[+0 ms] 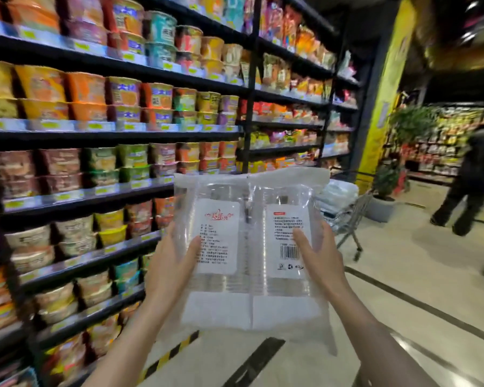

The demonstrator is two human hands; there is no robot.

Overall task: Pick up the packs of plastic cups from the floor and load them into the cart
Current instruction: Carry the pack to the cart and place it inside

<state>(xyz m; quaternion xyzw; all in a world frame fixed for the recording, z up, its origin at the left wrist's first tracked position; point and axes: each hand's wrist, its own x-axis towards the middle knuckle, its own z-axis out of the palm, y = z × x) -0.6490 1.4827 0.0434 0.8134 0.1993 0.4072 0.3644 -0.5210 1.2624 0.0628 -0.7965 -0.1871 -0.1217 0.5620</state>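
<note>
Hands grip two clear packs of plastic cups [249, 247] held side by side in the air between them, the left hand [173, 263] curled round the left edge, the right hand [316, 261] round the right edge, thumbs across the white labels. Beyond the right hand stands the cart [344, 216], white packs [337, 195] piled inside. Shelves [95, 135] of instant noodle cups run past the left hand.

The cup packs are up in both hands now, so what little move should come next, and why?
Probably carry the packs of cups forward and a bit right, toward the cart. The left hand and right hand hold them by the sides, off the floor, and the cart stands ahead behind them, with white packs already inside.
</note>
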